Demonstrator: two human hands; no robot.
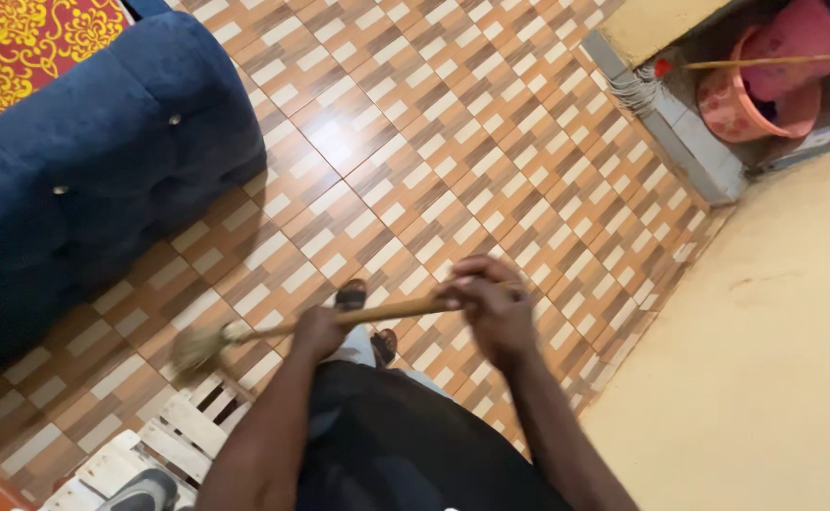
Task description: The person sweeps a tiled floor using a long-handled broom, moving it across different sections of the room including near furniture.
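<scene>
Both hands clamped on the broom handle: left hand low, right hand at the top end. Bristle head down on the tiled floor beyond the left hand, beside the blue sofa. Best kept low and drawn in short, light strokes away from the sofa base.

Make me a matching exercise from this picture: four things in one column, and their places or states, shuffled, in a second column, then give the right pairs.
Things:
1. broom
2. sofa
3. buckets
4. pallet

Places or states:
A. pink, top right, past the doorway step
B. white slats, bottom left on the floor
C. dark blue, tufted, at the left
D. held across the body, left hand and right hand both on its stick, bristles down on the tiled floor

Pairs: 1-D, 2-C, 3-A, 4-B
</scene>
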